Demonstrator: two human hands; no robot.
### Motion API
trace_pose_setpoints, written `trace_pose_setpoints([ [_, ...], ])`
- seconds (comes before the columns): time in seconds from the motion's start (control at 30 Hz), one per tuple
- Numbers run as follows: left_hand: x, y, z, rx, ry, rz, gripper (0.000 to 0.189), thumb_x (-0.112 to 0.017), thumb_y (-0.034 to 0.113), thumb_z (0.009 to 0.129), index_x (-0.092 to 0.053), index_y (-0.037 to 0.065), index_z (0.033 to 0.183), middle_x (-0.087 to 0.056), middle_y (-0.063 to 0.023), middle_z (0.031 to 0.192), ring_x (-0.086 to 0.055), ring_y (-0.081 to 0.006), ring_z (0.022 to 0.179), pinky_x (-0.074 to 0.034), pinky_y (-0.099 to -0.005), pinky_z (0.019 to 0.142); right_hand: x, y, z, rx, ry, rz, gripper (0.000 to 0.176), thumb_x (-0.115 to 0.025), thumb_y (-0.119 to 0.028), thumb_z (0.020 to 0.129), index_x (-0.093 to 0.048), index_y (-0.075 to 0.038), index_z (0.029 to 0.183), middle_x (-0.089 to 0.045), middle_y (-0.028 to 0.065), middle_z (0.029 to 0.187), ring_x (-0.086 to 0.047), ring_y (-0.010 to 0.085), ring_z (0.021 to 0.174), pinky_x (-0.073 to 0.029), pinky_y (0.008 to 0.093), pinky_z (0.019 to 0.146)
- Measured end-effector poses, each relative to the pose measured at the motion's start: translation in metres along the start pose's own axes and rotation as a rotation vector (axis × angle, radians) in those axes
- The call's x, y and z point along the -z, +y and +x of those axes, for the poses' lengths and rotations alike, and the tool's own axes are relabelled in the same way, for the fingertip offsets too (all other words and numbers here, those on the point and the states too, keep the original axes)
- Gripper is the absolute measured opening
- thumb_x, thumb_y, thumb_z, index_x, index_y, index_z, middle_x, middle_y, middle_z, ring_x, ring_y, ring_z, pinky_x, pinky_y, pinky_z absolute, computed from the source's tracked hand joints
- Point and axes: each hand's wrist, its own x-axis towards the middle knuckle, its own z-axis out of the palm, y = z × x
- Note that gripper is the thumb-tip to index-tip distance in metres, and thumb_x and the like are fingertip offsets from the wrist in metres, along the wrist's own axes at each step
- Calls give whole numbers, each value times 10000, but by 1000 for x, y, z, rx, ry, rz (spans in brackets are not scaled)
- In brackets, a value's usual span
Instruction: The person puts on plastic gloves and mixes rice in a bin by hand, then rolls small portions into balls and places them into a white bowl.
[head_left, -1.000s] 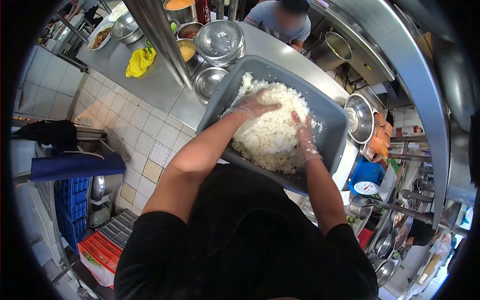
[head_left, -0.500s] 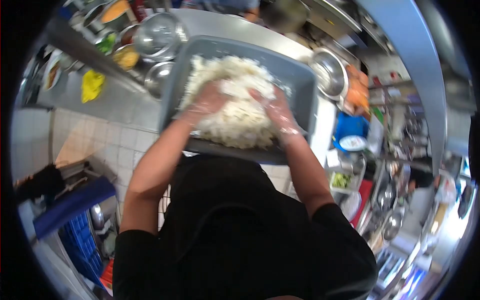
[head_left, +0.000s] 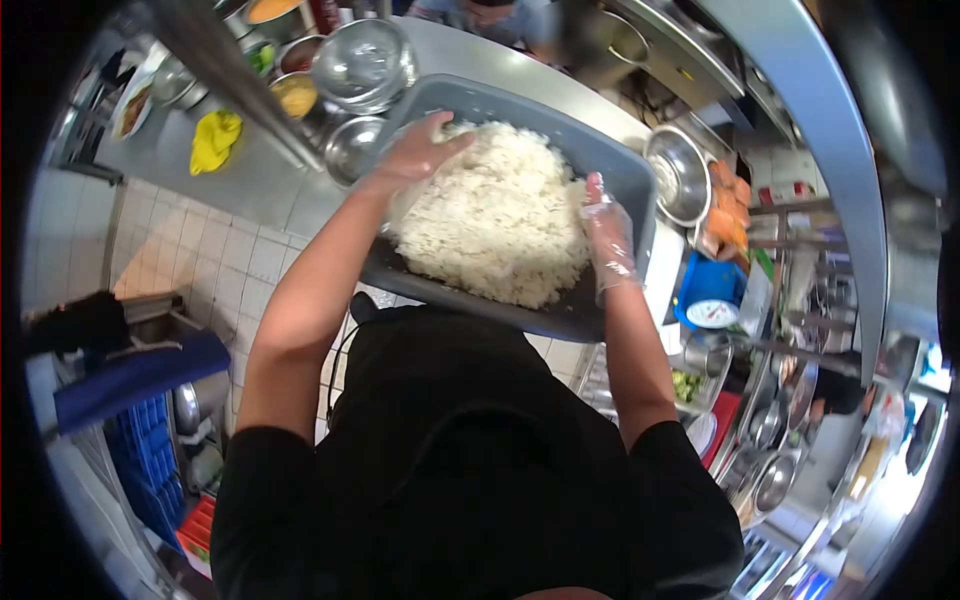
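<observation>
A broad mound of cooked white rice (head_left: 495, 215) fills much of a grey plastic tub (head_left: 628, 170) at the counter's near edge. My left hand (head_left: 422, 155), in a clear plastic glove, lies along the mound's left side with thumb and fingers apart. On the right side my right hand (head_left: 608, 235), also gloved, stands edge-on between the rice and the tub wall, its fingers stretched out. Neither hand grips anything, and some fingertips are hidden against the rice.
Metal bowls (head_left: 355, 150) and a yellow cloth (head_left: 215, 140) lie left of the tub. To the right are a steel bowl (head_left: 680, 175), orange-pink fish pieces (head_left: 728, 205) and a blue scale (head_left: 712, 285). Across the counter (head_left: 480, 55) is another person (head_left: 490, 18).
Both hands have come out of the middle of the rice to its left and right sides. The rice now forms a smoother, rounder mound. The view has shifted slightly.
</observation>
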Motion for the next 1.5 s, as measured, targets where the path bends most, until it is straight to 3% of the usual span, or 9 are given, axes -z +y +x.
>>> trace_pose_setpoints([
  [0.17,-37,-23,55,205,126,32,1012,-599,703,844,-343,-28,1496,-428,-238,1502,-386,-384,1412,-323,-405,1158,-30,28,91,-23,-78,-173,661,-475,-674,946,-705,-90,1153,-709,179,1095,-637,345,1105,-455,418,962],
  [0.37,-86,-47,117,93,-192,123,1131,-587,823,748,-419,-55,1440,-514,-222,1418,-493,-331,1320,-380,-397,1095,-106,56,155,-133,-428,647,798,-608,-646,897,-545,-7,1370,-601,136,1348,-596,266,1173,-444,377,1020],
  [0.57,-74,1,71,79,-326,-518,913,-902,389,675,-494,5,1397,-614,-144,1270,-607,-258,1102,-469,-367,957,-88,3,125,-291,-647,830,720,-698,-561,873,-580,-16,1329,-652,123,1250,-624,242,1105,-499,390,943],
  [0.63,-77,0,68,79,-428,-546,919,-905,392,655,-506,18,1394,-589,-148,1340,-539,-260,1255,-407,-347,1051,-71,-14,103,-299,-788,910,622,-737,-460,882,-605,2,1277,-675,100,1176,-631,220,1058,-510,368,908],
  [0.83,-50,51,16,-271,-312,369,779,-865,470,675,-582,129,1316,-628,-151,1288,-593,-318,1187,-457,-397,1026,-35,-9,50,282,-687,724,498,-765,-357,874,-629,-51,1243,-642,92,1250,-588,239,1150,-479,394,980],
  [0.93,-66,13,-2,-465,-164,530,725,-829,482,726,-597,128,1314,-665,-148,1209,-623,-322,1138,-469,-417,1015,-28,-3,4,433,-449,149,569,-838,-235,790,-605,-90,1289,-612,70,1309,-579,223,1198,-412,375,1084],
  [1.0,-55,31,-25,-402,-242,692,572,-767,444,817,-639,127,1276,-707,-132,1111,-666,-315,1041,-497,-403,972,-26,13,-19,857,-175,-213,460,-822,-209,793,-665,-134,1218,-636,88,1269,-579,269,1209,-391,419,1109],
  [1.23,-38,-12,-56,-509,57,473,308,-744,311,859,-720,48,1019,-740,-120,945,-702,-309,859,-554,-380,847,-3,49,-40,587,-282,271,314,-744,-85,815,-680,-89,1123,-700,120,1117,-649,321,1086,-505,358,945],
  [1.5,-31,-39,-89,-604,144,172,416,-719,204,860,-641,103,1255,-701,-164,1113,-654,-379,1021,-507,-457,939,5,-11,-19,491,-160,151,396,-731,-77,836,-639,-127,1218,-714,109,1117,-674,222,1060,-503,326,915],
])
